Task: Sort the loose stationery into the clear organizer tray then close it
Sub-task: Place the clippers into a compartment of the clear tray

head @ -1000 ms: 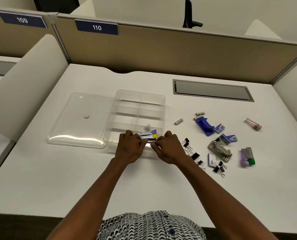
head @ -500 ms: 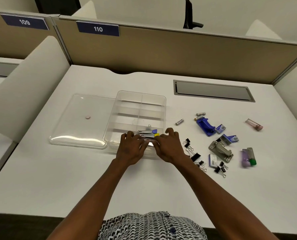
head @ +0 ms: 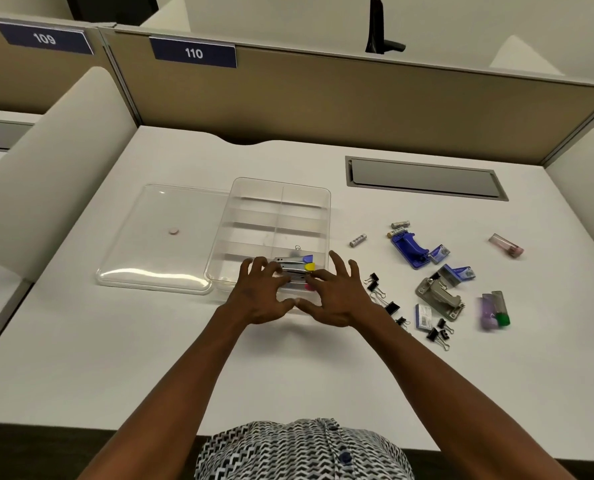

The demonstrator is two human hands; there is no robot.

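Both hands hover over the near end of the tray (head: 320, 199), fingers spread wide, holding nothing; left hand (head: 259, 296) and right hand (head: 337, 296) sit side by side, thumbs nearly meeting. Clear divided tray is open, its lid (head: 157, 237) lying flat just left of it and touching, with a small pink disc (head: 173, 231) on the lid. Near compartment holds staplers (head: 294, 265) with blue and yellow ends, right under the fingertips; contact unclear. One binder clip (head: 297, 249) lies in the compartment behind them. Other compartments look bare. Loose on the desk (head: 81, 358), right of the right hand: binder clips (head: 380, 294), batteries (head: 358, 240), blue punch (head: 408, 249), grey punch (head: 439, 297), staple boxes (head: 458, 273), glue sticks (head: 494, 310).
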